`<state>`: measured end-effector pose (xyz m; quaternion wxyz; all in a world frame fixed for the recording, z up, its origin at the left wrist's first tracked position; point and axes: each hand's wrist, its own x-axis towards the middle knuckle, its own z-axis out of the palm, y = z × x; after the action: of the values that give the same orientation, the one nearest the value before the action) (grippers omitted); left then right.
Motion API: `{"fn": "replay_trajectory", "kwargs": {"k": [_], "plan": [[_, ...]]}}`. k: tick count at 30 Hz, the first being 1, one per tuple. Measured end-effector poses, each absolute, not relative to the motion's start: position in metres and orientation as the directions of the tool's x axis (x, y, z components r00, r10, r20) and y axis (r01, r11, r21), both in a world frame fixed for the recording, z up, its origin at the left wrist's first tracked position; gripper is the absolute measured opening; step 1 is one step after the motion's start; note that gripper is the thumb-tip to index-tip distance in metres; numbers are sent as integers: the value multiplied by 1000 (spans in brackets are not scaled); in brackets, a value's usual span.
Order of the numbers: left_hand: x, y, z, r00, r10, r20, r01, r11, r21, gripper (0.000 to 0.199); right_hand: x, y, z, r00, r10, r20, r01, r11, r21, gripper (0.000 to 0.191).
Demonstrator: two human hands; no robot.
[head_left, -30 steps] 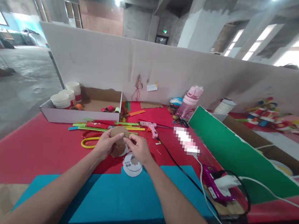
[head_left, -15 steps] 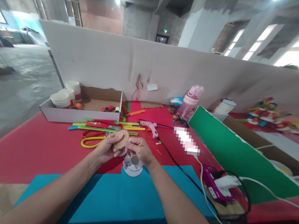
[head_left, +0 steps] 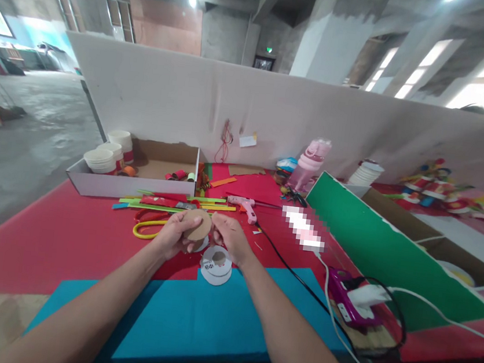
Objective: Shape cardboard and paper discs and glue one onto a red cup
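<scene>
My left hand [head_left: 175, 233] grips a round brown cardboard disc [head_left: 199, 227], its thumb lying on the face. Against the disc's right edge is my right hand [head_left: 230, 235], fingers pressed together; whatever they pinch is hidden or too small to name. Below the hands, white paper rings [head_left: 216, 272] with some dark print lie where the red sheet meets the blue board [head_left: 191, 321]. Another white round piece shows partly under my left hand.
Yellow-handled scissors [head_left: 142, 229], paper strips [head_left: 130, 200] and a pink glue gun [head_left: 250, 210] lie beyond the hands. A box [head_left: 136, 188] with paper cups stands back left. At right are a purple power strip [head_left: 352, 305], cables and a green-sided box [head_left: 374, 249].
The cardboard disc has turned flatter and shifted slightly right. My right hand has moved a little up and right, uncovering more of the white rings.
</scene>
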<state>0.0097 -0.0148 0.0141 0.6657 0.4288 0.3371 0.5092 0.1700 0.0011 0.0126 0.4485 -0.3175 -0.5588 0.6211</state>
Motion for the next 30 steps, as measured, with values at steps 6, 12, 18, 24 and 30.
{"fn": "replay_trajectory", "kwargs": {"k": [6,12,18,24,30], "plan": [[14,-18,15,342,940,21,-411,129,903,28,170,-4,12,-453,877,159,-243,50,-969,41],[12,-17,7,474,880,2,-517,277,810,22,166,-11,15,-504,833,227,-430,-14,-903,36],[14,-15,3,457,889,19,-524,252,814,22,165,-13,15,-481,857,182,-431,-50,-901,37],[24,-18,16,255,967,-12,-376,110,920,29,168,3,7,-307,949,75,-307,-24,-951,37],[16,-17,19,210,978,-1,-197,43,979,35,180,7,8,-342,918,201,-2,213,-977,42]]}}
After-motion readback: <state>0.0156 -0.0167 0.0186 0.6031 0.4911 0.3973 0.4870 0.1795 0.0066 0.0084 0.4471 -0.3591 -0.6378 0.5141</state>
